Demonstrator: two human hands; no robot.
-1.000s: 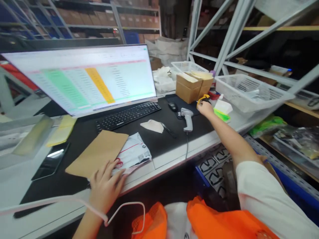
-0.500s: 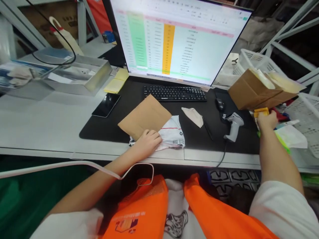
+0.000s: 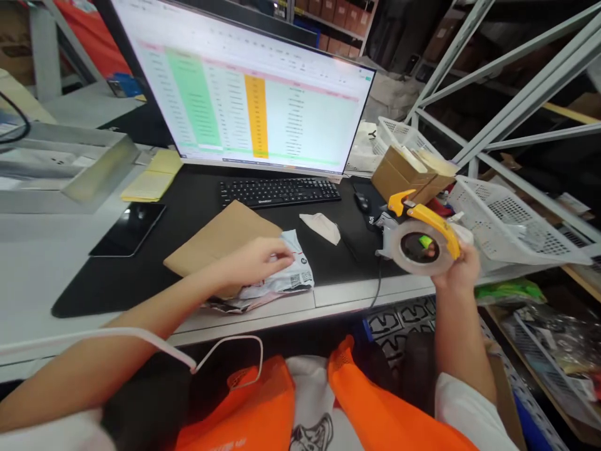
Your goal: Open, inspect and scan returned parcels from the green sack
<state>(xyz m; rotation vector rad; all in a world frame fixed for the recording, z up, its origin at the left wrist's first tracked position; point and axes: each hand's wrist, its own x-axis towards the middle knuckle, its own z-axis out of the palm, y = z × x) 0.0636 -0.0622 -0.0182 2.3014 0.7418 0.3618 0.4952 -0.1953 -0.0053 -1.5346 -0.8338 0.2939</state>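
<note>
My right hand (image 3: pixel 459 269) grips a yellow tape dispenser (image 3: pixel 434 220) with a large roll of clear tape (image 3: pixel 399 250), raised above the desk's right side. Loosely curled, my left hand (image 3: pixel 257 260) hovers over or rests on a white plastic mailing bag (image 3: pixel 293 275) with printed codes; the thumb stands apart from the fingers. A brown kraft envelope (image 3: pixel 216 241) lies partly over that bag and under my left wrist. Behind the tape roll, a grey barcode scanner (image 3: pixel 385 235) is mostly hidden.
A black desk mat (image 3: pixel 113 285) carries a keyboard (image 3: pixel 282 191), a mouse (image 3: pixel 361 202), a crumpled whitish scrap (image 3: pixel 322 227) and a dark tablet (image 3: pixel 129 230). The monitor (image 3: pixel 300 113) stands behind. At the right are a cardboard box (image 3: pixel 399 175) and a white basket (image 3: pixel 516 225).
My right hand has lifted the tape dispenser from beside the cardboard box and brought it inward. My left hand has loosened from its flat press on the bag. The view has turned right.
</note>
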